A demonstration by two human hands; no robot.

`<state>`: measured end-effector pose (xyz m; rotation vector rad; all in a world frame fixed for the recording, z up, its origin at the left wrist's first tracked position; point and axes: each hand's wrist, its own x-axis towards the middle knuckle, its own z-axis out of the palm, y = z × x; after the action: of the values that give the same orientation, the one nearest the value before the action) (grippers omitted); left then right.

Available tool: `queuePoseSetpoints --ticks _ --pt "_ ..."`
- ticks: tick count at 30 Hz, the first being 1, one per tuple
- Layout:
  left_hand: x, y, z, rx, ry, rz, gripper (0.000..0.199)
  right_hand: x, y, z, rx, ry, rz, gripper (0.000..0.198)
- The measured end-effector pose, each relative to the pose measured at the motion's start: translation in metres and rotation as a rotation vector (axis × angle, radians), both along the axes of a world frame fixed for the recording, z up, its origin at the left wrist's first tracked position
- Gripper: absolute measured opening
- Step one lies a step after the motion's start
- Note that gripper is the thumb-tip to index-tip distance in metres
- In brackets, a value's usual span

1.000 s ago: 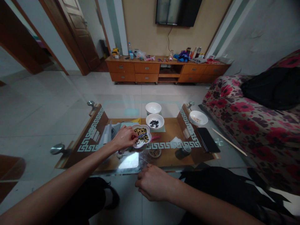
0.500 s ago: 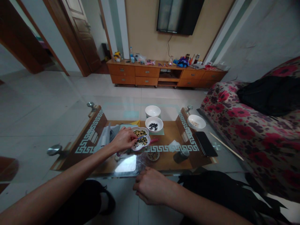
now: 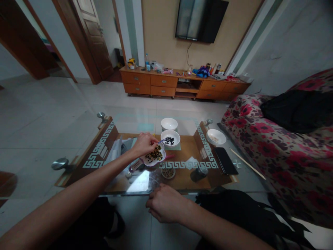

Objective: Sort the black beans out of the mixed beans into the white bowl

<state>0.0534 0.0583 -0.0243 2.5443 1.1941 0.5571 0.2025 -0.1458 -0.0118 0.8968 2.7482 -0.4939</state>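
Observation:
My left hand [image 3: 146, 144] pinches thin bluish-purple tweezers [image 3: 161, 141], whose tip reaches the near rim of a white bowl [image 3: 170, 143] holding black beans [image 3: 169, 140]. Below that hand sits a white scalloped dish [image 3: 163, 157] with a printed handle, containing mixed yellow, green and dark beans [image 3: 156, 154]. The hand covers the dish's far left part. Whether the tweezers grip a bean is too small to tell. At the glass table's front edge, my right hand [image 3: 166, 203] rests with curled fingers, and nothing shows in it.
Another white bowl [image 3: 169, 124] stands behind. A white bowl [image 3: 216, 137] with pale pieces, a black phone [image 3: 225, 161] and a wooden stick [image 3: 248, 164] lie right on the glass table [image 3: 182, 191]. Nearer are a small dish [image 3: 168, 173] and a jar [image 3: 199, 174]. A flowered sofa [image 3: 260, 135] stands right.
My left hand has moved up and slightly right with the tweezers, from over the beans in the scalloped dish to the rim of the black-bean bowl. My right hand stays at the table edge.

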Motion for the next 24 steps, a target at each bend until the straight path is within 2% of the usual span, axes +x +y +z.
queuePoseSetpoints --ticks 5,11,17,20,24 --pt "0.000 0.004 -0.010 -0.069 -0.046 -0.010 0.027 -0.005 -0.008 -0.008 0.012 0.003 0.019 0.022" --pt "-0.021 0.004 -0.005 -0.025 -0.054 -0.036 0.023 -0.021 -0.035 -0.043 -0.051 -0.014 0.162 0.024" --pt "-0.041 -0.015 0.005 0.014 0.163 -0.151 0.018 -0.032 -0.059 -0.079 -0.060 0.044 0.243 0.023" --pt "-0.047 -0.025 0.005 -0.009 0.225 -0.197 0.017 -0.042 -0.070 -0.101 -0.138 -0.034 0.335 0.022" --pt "-0.049 -0.033 0.005 -0.016 0.275 -0.207 0.020 -0.059 -0.085 -0.140 -0.345 -0.117 0.347 0.045"
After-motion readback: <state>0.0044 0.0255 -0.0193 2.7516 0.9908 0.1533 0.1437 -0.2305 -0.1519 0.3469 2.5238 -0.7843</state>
